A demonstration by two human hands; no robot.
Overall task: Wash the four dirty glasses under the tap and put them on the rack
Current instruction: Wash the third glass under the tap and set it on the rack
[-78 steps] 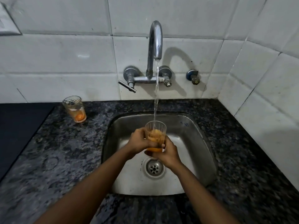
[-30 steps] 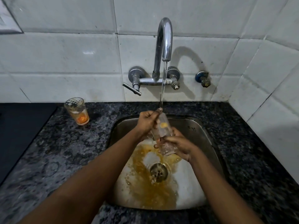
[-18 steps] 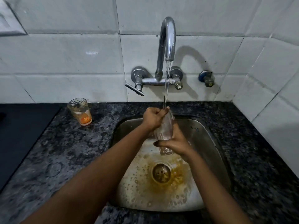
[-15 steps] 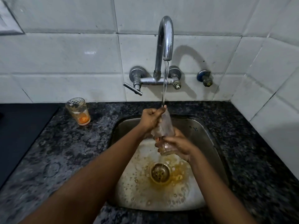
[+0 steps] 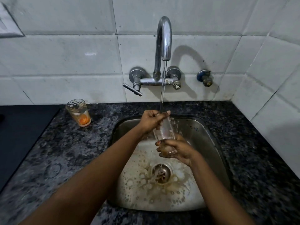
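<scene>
A clear glass [image 5: 164, 129] is held tilted over the steel sink [image 5: 209, 140], right under the running tap [image 5: 164, 39]. My left hand [image 5: 150, 120] grips its rim, fingers over the mouth where the water stream lands. My right hand [image 5: 174, 147] is wrapped around its base. A second dirty glass [image 5: 79, 112] with orange residue at the bottom stands upright on the dark granite counter [image 5: 68, 156], left of the sink. No rack is in view.
Brownish-orange water and bubbles ring the sink drain [image 5: 161, 173]. The tap lever [image 5: 132, 89] sticks out to the left; a small valve [image 5: 204, 77] sits on the tiled wall to the right. A black surface [image 5: 19, 127] borders the counter's left.
The glass, earlier full of orange liquid, has been emptied into the sink and now looks clear. The orange pool around the drain has thinned. Both hands keep hold under the stream.
</scene>
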